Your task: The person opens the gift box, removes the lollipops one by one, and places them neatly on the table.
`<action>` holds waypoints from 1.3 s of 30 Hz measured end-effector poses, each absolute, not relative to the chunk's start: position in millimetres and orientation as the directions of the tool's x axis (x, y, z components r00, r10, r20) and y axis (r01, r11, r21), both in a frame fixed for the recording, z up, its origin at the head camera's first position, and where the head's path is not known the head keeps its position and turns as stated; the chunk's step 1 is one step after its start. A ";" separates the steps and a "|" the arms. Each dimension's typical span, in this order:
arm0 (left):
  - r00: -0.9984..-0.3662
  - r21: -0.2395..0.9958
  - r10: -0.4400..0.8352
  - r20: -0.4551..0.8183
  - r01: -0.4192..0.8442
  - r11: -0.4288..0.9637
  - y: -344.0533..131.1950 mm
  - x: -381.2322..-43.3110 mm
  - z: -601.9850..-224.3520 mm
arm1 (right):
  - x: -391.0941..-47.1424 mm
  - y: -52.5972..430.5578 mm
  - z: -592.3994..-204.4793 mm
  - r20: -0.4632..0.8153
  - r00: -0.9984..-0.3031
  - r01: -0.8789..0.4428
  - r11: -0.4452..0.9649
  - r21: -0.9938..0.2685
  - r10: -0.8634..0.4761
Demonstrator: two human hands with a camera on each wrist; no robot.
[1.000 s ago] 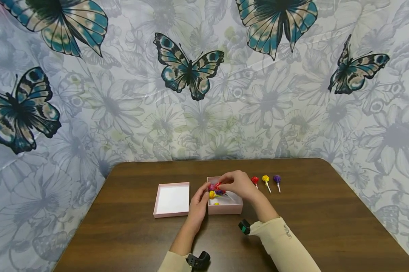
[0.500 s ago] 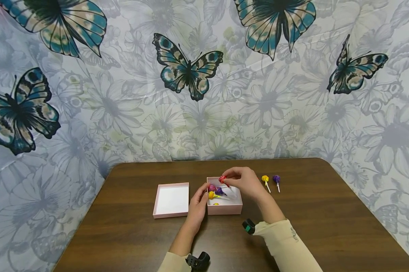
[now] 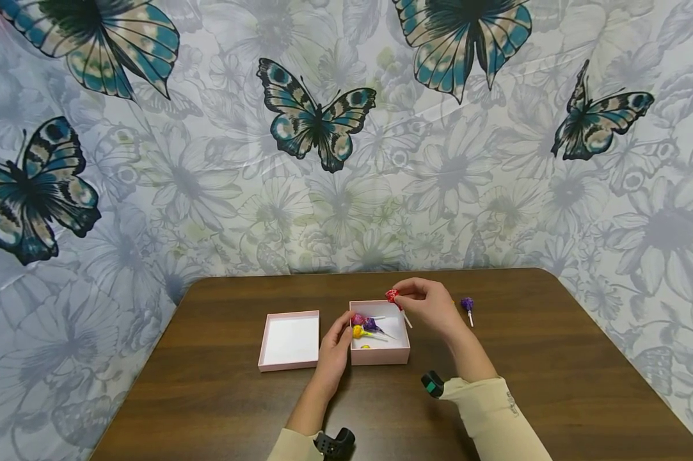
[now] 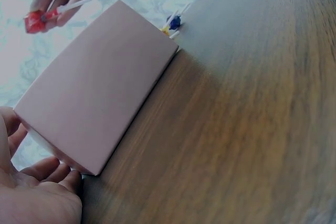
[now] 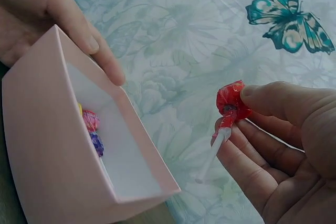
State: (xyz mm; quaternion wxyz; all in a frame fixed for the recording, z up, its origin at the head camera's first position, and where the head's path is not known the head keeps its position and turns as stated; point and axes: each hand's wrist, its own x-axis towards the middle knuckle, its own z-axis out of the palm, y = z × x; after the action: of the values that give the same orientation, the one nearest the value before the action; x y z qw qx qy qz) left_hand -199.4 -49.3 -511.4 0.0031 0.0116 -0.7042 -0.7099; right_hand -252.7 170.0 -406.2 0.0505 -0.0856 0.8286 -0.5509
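A red-wrapped lollipop (image 3: 391, 295) is pinched between my right hand's (image 3: 432, 307) thumb and fingers, above the box's right back side; its white stick points down in the right wrist view. My left hand (image 3: 334, 349) grips the left wall of an open pink box (image 3: 381, 356), its fingers at the rim. Inside lie a pink lollipop (image 3: 358, 319), a purple lollipop (image 3: 370, 324) and a yellow lollipop (image 3: 359, 331); another yellow one (image 3: 366, 347) peeks over the front wall. The box's near outer wall (image 4: 100, 77) fills much of the left wrist view.
The box's lid (image 3: 291, 339) lies left of the box, white inside facing up. A purple lollipop (image 3: 467, 303) lies right of my right hand, which mostly hides a yellow one. The brown table (image 3: 208, 410) meets a butterfly-print cloth (image 3: 450, 211) behind.
My right hand has lifted the red lollipop out of the box and moved right, covering the red and yellow lollipops on the table. My left hand stays at the box.
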 end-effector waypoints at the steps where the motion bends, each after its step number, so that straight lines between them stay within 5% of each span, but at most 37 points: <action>1: -1.000 1.000 -0.020 -0.004 -0.004 -0.006 -49.3 -199.1 -511.5 | -252.2 172.0 -406.2 0.012 -0.981 -0.085 0.373 -0.924 -0.195; 39: -1.000 1.000 -0.022 0.001 0.001 -0.018 -49.4 -197.5 -508.4 | -247.8 257.7 -414.1 0.082 -0.992 -0.048 0.308 -0.950 0.098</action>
State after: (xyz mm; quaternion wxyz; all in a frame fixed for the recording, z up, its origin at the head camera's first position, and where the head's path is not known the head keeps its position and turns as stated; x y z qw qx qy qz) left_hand -197.5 -49.4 -508.4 0.0082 0.0073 -0.7005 -0.7135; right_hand -247.8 257.7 -414.1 -0.0619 0.0155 0.8065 -0.5878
